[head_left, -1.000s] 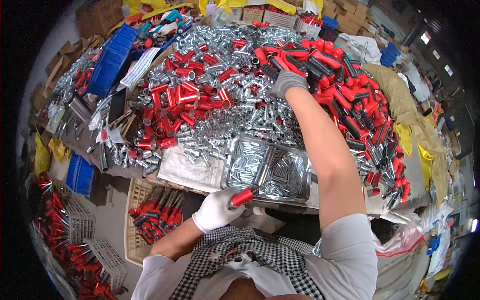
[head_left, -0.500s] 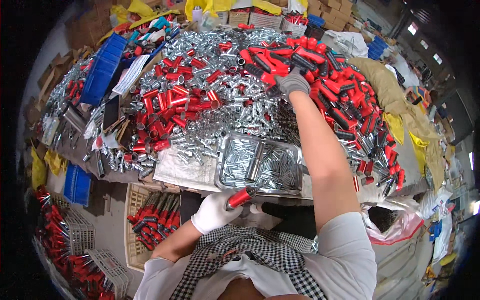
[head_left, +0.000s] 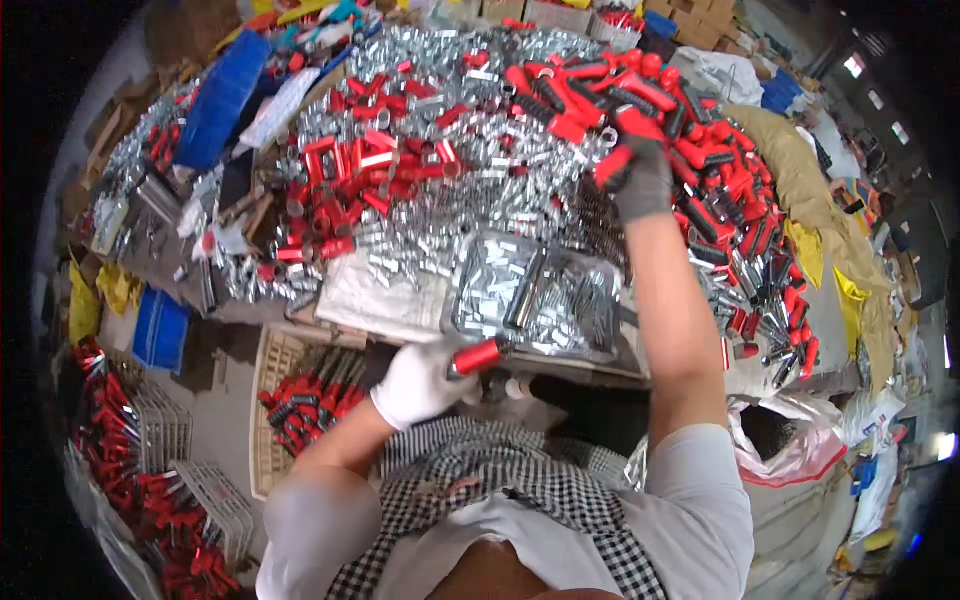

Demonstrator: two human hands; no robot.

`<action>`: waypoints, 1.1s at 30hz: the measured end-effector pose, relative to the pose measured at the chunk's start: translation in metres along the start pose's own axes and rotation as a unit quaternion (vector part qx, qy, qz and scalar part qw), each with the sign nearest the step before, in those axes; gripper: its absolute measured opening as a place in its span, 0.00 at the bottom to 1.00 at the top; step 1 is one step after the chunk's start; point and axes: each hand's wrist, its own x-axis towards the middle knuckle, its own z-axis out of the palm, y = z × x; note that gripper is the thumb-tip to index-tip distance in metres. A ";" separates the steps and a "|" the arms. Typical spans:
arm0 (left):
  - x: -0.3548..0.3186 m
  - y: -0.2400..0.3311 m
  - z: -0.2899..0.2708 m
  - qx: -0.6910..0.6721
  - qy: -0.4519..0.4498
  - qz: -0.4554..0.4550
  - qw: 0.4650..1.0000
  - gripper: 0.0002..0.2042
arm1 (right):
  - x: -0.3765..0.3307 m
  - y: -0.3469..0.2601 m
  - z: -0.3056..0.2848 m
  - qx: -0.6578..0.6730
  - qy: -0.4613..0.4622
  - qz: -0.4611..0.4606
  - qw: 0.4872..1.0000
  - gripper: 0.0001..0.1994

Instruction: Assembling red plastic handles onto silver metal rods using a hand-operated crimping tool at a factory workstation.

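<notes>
My left hand (head_left: 425,380), in a white glove, is closed round a red metal tube (head_left: 480,357) near the table's front edge. The tube points to the right with its dark end free. Over the right part of the table, my right hand (head_left: 645,185), gloved in grey, grips a red-and-black plastic handle (head_left: 618,165); the fingers are partly blurred. Several like handles (head_left: 705,160) are heaped beside that hand. Between the hands lies a metal tray (head_left: 565,351) of small shiny pins, a metal tube (head_left: 527,288) resting across it.
Red sleeves (head_left: 350,185) and loose silvery parts cover much of the table. A blue bin (head_left: 222,100) leans at the far left. Below the table's edge, a beige crate (head_left: 262,420) holds red-handled pieces. A plastic bag (head_left: 790,450) hangs at the lower right.
My right hand has drawn back from the handle heap toward me and holds a handle. My left hand has shifted slightly up and left with the tube. The view has moved a little.
</notes>
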 end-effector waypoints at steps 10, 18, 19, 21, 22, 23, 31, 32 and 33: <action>0.016 -0.013 -0.014 0.166 -0.071 0.082 0.980 0.14 | -0.267 -0.037 0.047 -0.478 -0.186 0.198 0.835 0.28; 0.008 0.012 0.002 0.122 -0.299 0.014 0.946 0.14 | -0.298 -0.018 0.054 -0.732 -0.401 -0.138 0.534 0.25; 0.009 0.019 0.000 0.037 -0.370 -0.032 0.928 0.13 | -0.302 -0.016 0.051 -0.716 -0.413 -0.232 0.513 0.24; 0.007 0.010 0.010 -0.144 -0.479 -0.078 0.862 0.13 | -0.297 -0.010 0.049 -0.641 -0.522 -0.339 0.448 0.23; 0.006 0.010 0.016 -0.199 -0.539 -0.124 0.809 0.13 | -0.298 -0.004 0.050 -0.597 -0.552 -0.363 0.455 0.21; 0.006 0.012 0.021 -0.253 -0.592 -0.167 0.747 0.12 | -0.302 -0.003 0.052 -0.594 -0.553 -0.360 0.461 0.21; -0.002 0.021 0.028 -0.264 -0.634 -0.208 0.697 0.10 | -0.313 0.003 0.053 -0.552 -0.603 -0.345 0.460 0.20; 0.003 0.027 0.024 -0.211 -0.616 -0.221 0.726 0.11 | -0.317 0.008 0.048 -0.580 -0.572 -0.347 0.465 0.20; 0.007 0.031 0.021 -0.157 -0.595 -0.234 0.752 0.13 | -0.319 0.011 0.045 -0.607 -0.539 -0.349 0.468 0.20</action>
